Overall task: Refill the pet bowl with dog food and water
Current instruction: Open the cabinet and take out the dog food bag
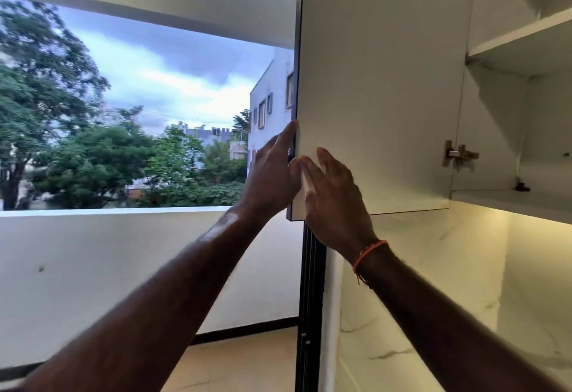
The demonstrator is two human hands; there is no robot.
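Both hands at the door's [380, 88] free edge near its lower corner: left hand [272, 175] outside, right hand [334, 203] inside, fingers straight, gripping nothing. Risk: door swings, pinches fingers. Shelves [526, 35] beyond; no bowl or food visible.

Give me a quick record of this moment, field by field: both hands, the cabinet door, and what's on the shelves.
left hand: straight fingers on the door's outer free edge
right hand: flat on the door's inner face near the lower corner
cabinet door: swung open, hinge exposed
shelves: no dog food visible; small dark item on the lower shelf, unclear
wrist: orange thread on right
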